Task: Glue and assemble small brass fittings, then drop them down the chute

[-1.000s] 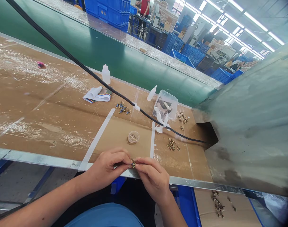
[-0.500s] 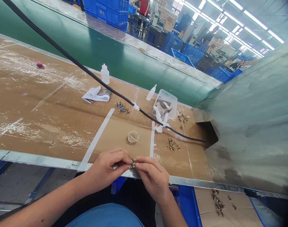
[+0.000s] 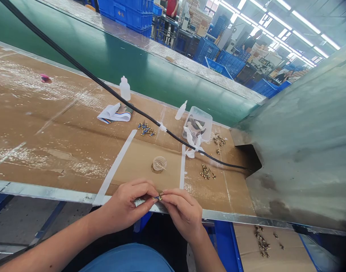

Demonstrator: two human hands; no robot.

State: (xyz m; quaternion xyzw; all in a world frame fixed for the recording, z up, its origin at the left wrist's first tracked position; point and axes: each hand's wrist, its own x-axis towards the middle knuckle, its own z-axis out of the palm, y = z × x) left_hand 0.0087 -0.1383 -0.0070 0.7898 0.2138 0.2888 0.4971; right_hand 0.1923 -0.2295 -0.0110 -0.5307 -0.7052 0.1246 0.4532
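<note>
Between my fingertips, over the front edge of the bench, is a small brass-coloured metal part with a bit of blue (image 3: 159, 197). My left hand (image 3: 130, 204) pinches it from the left, and my right hand (image 3: 184, 211) pinches it from the right. The fingers hide most of its shape. Just beyond my hands stands a small clear cup (image 3: 160, 163) with a thin stick in it. Farther back lies a pile of blue-and-brass parts (image 3: 146, 129). To the right is a pile of brass-coloured parts (image 3: 207, 172).
A black cable (image 3: 104, 84) crosses above the cardboard-covered bench (image 3: 62, 151). Behind are two white squeeze bottles (image 3: 125, 90), a folded cloth (image 3: 115, 114) and a clear plastic box (image 3: 202, 124). A metal housing (image 3: 297, 151) stands at right. More parts (image 3: 262, 241) lie on a lower surface.
The small part has turned slightly between my fingertips, showing a little more blue. Both hands stay in nearly the same place, still pinching it.
</note>
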